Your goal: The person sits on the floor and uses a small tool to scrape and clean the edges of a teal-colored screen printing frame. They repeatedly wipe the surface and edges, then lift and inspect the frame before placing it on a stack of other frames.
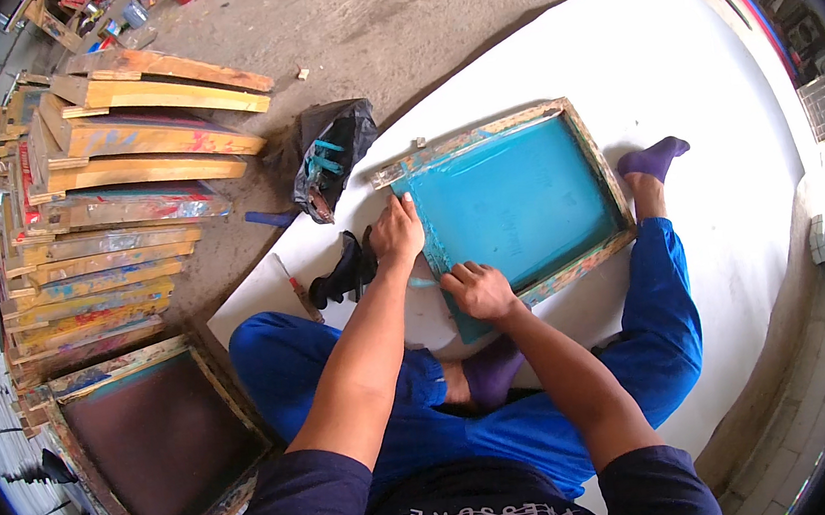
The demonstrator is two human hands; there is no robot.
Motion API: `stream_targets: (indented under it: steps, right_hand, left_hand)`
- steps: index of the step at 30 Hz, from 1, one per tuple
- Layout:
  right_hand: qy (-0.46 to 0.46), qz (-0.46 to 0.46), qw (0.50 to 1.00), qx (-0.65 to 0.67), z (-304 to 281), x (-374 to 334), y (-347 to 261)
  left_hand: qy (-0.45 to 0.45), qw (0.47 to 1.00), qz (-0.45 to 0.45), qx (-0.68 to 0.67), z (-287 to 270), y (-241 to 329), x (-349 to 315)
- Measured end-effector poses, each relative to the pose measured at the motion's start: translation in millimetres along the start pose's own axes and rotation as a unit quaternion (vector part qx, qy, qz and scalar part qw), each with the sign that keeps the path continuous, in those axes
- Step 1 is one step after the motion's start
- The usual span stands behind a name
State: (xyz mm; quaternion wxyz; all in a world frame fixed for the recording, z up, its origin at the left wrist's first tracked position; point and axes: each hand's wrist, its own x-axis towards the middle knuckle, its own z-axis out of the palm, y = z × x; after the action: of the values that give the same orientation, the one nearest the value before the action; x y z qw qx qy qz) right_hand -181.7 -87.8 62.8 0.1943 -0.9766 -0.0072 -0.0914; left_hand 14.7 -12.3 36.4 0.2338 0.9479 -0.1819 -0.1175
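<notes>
The framed blue screen [518, 208] lies on the white sheet [726, 174] within your reach; your left hand [397, 227] touches its left side, your right hand [481, 290] curls nearer you, apparently steadying it; whether either grips, I cannot tell.

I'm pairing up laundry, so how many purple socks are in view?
2. One sock is on the foot right of the wooden frame; the second sock is below the right hand in the picture. Others could be hidden.
</notes>
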Motion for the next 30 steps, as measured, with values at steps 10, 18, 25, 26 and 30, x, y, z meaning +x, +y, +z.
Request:
stream_targets:
  steps: [10, 18, 25, 26, 30]
  right_hand:
    - [-0.157, 0.267, 0.938, 0.155, -16, 16, 7]
    - [-0.130, 0.170, 0.976, 0.031, 2, 5, -2]
    - [-0.103, 0.048, 0.994, 0.007, -10, -42, -30]
    - [-0.091, 0.059, 0.994, 0.025, -15, -44, -28]
    - [0.036, 0.300, 0.940, 0.158, -37, -37, -21]
  left_hand:
    - [0.028, 1.000, 0.011, 0.001, 7, -4, 0]
    - [0.028, 0.999, 0.020, -0.004, 8, -7, 1]
    - [0.000, 1.000, -0.003, 0.010, 4, -3, 2]
    - [-0.011, 1.000, -0.011, 0.009, 3, -3, 2]
    - [-0.059, 0.998, -0.016, -0.009, -14, -6, 5]
